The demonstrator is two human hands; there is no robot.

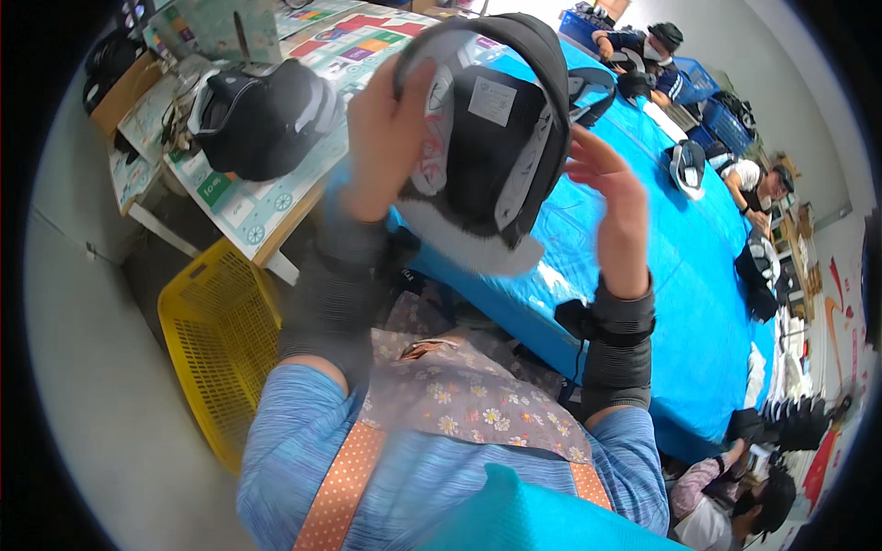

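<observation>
In front of me a black cap [491,165] is held up with its inside facing me. A white label [491,101] is sewn inside, between pale grey lining panels, and a dark curved rim arches over the top. My left hand [390,129] is closed on the cap's left edge, with its fingers curling over onto the inside. Beside the right edge is my right hand [614,188], its fingers apart and the tips close to the rim; whether they touch it I cannot tell. Both hands are slightly blurred.
Another black cap [262,119] sits on the patterned table [220,197] at left, above a yellow basket [216,340]. A blue-covered table [680,275] stretches away right, with a cap [686,170] on it. Several people work along its far side, near blue crates [726,124].
</observation>
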